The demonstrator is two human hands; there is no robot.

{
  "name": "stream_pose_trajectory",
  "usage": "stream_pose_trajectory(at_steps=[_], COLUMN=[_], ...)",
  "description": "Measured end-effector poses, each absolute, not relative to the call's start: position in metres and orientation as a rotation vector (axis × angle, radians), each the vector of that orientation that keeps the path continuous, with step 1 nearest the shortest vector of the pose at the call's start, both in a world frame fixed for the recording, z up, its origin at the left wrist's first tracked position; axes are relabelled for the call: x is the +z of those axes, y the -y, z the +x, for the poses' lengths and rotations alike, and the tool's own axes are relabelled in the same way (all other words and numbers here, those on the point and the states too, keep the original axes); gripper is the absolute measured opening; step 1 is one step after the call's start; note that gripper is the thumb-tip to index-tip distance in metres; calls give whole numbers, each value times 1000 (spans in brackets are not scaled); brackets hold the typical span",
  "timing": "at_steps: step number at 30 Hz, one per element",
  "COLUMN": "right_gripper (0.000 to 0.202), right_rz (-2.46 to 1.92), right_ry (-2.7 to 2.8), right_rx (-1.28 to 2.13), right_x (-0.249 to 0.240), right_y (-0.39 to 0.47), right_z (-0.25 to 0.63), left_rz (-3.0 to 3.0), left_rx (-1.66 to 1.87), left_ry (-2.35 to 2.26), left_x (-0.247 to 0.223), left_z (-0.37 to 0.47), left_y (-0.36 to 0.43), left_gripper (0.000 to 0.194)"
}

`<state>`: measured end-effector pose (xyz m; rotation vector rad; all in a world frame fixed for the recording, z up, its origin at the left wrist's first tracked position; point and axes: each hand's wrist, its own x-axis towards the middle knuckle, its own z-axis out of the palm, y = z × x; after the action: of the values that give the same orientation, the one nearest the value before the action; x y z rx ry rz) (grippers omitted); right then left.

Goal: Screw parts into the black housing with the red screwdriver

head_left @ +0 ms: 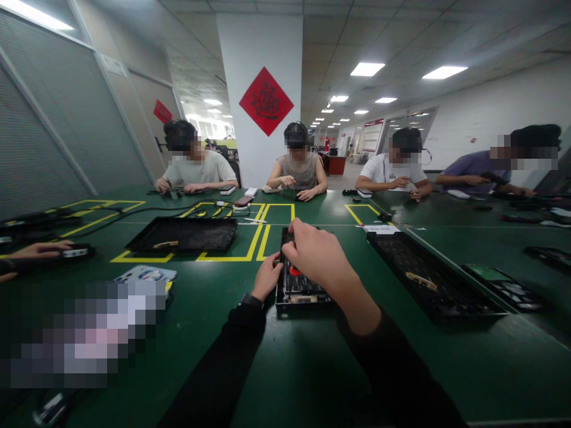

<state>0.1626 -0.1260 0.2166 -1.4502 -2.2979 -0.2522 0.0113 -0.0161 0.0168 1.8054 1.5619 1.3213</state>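
A black open case (280, 300) with parts inside lies on the green table in front of me. My left hand (267, 277) grips its left wall, the fingers closed along the edge. Over the case, my right hand (320, 257) is bent with thumb and forefinger pinched together; whatever they hold is hidden from me. Below those fingers, a small red round piece (295, 270) shows inside the case. A tan strip (303, 299) lies near the case's front wall. My right hand and wrist cover the right side of the case.
Black trays stand at left (200, 233) and right (464, 297), each holding a tan-handled tool. Yellow tape (254, 241) marks the green table (214, 362). A phone-like device (129, 327) lies at left, near another person's hand (42, 249). Several people sit opposite.
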Motion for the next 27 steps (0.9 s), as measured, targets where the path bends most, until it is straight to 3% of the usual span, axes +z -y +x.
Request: stream_pose_trajectory(at_steps=[7,10,27], right_gripper=[28,21,23], right_rz=[-1514,-1467,-1243], right_ry=[2283,2297,2366], right_rx=[-319,-347,-143], right_x=[212,212,214], right_y=[124,121,116], right_z=[164,166,166], left_rz=[1804,1803,1826], left_rx=[1328,1314,1323], left_ry=[-1574,-1592,-1571], left_x=[18,18,14], left_z=[11,12,10], left_y=[17,16,13], left_gripper=[37,36,33])
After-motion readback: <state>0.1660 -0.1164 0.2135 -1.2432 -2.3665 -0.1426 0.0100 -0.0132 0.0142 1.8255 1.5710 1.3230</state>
